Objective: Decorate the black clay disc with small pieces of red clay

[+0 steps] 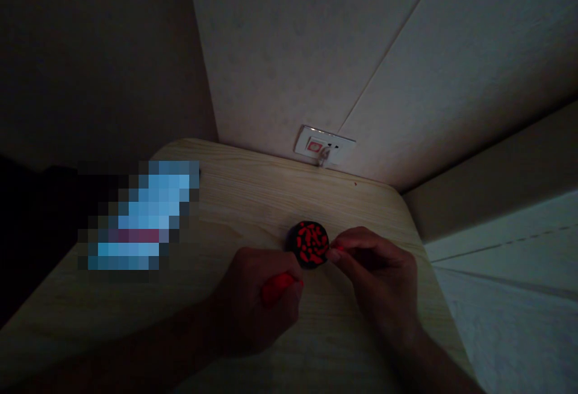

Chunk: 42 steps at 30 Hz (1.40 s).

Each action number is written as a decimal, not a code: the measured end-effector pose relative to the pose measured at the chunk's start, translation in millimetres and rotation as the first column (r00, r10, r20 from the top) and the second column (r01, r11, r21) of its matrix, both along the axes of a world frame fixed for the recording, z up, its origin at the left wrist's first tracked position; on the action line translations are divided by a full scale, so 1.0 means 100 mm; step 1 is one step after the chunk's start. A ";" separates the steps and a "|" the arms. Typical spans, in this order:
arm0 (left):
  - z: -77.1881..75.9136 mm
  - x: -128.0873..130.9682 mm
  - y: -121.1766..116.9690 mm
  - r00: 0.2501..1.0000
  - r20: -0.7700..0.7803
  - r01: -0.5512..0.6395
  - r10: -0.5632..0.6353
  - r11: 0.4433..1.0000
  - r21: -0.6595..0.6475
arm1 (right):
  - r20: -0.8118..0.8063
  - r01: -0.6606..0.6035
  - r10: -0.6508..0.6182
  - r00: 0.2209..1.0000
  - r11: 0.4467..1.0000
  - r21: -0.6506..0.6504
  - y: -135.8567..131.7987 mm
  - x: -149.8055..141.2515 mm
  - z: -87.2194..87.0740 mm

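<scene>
A round black piece (309,244) covered with small red patches stands on the wooden table, between and a little beyond my hands. My left hand (259,300) is closed in a fist around a lump of red modelling clay (276,288), part of which shows between thumb and forefinger. To the right, my right hand (379,273) pinches a small red bit of clay (337,249) between thumb and fingertips, right at the edge of the black piece. In the dim light I cannot tell whether that bit touches it.
A pixelated, bright blue screen-like shape (149,213) lies at the table's left. A wall socket (324,144) with something clear plugged in sits just above the back edge. One tiny red crumb (355,184) is near that edge. Walls border the wooden table (235,201) behind.
</scene>
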<state>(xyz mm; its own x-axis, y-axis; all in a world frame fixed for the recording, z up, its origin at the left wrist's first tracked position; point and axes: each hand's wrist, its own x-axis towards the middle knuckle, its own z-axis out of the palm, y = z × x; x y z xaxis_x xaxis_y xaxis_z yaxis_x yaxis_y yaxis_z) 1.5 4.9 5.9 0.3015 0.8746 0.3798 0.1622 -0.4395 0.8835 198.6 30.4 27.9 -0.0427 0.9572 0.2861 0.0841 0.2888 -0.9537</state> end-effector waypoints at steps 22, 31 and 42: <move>0.00 0.01 -0.02 0.999 -0.031 0.016 -0.015 1.000 0.019 | 0.048 0.210 -0.206 0.977 0.969 -0.128 0.25 0.12 -0.21; 0.03 0.01 -0.01 0.999 -0.051 -0.002 0.003 1.000 0.016 | 0.086 0.181 -0.169 0.982 0.970 -0.161 0.27 0.10 -0.18; 0.05 0.01 -0.01 0.997 -0.070 0.022 -0.021 1.000 0.007 | 0.003 0.168 -0.170 0.985 0.970 -0.176 0.28 0.09 -0.22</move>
<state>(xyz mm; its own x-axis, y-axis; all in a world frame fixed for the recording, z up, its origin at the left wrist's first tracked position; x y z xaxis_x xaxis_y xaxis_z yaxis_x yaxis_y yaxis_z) 2.0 3.8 10.7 0.3465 0.8646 0.3639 0.2141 -0.4506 0.8667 207.3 58.6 6.0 0.1264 0.9856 0.1125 0.1058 0.0994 -0.9894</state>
